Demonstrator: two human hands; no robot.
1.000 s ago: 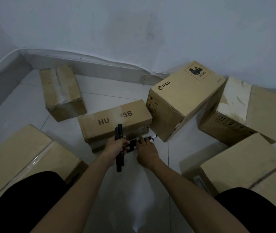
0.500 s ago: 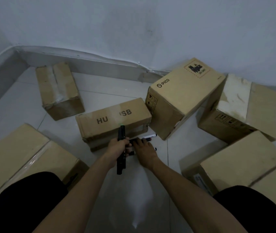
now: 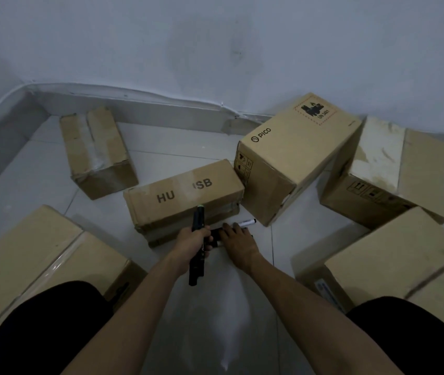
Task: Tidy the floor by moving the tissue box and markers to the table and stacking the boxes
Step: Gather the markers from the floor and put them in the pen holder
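My left hand (image 3: 192,240) grips a bundle of dark markers (image 3: 197,255) that stands upright out of the fist. My right hand (image 3: 238,243) lies over more markers on the floor, its fingers on a dark marker (image 3: 216,235) beside the left hand. A white marker (image 3: 246,222) with a black cap lies just beyond the fingertips. Right behind the hands sits the long "HU SB" cardboard box (image 3: 185,193). The PICO box (image 3: 294,155) stands tilted to its right. No tissue box is in view.
More cardboard boxes lie around: a small one (image 3: 96,152) at the back left, a large one (image 3: 31,255) by my left knee, one (image 3: 388,169) at the right against the wall, another (image 3: 394,263) by my right knee. A wall and skirting close the far side.
My right hand has slid a little left over the floor markers toward the left hand. The markers in the left fist have tilted slightly.
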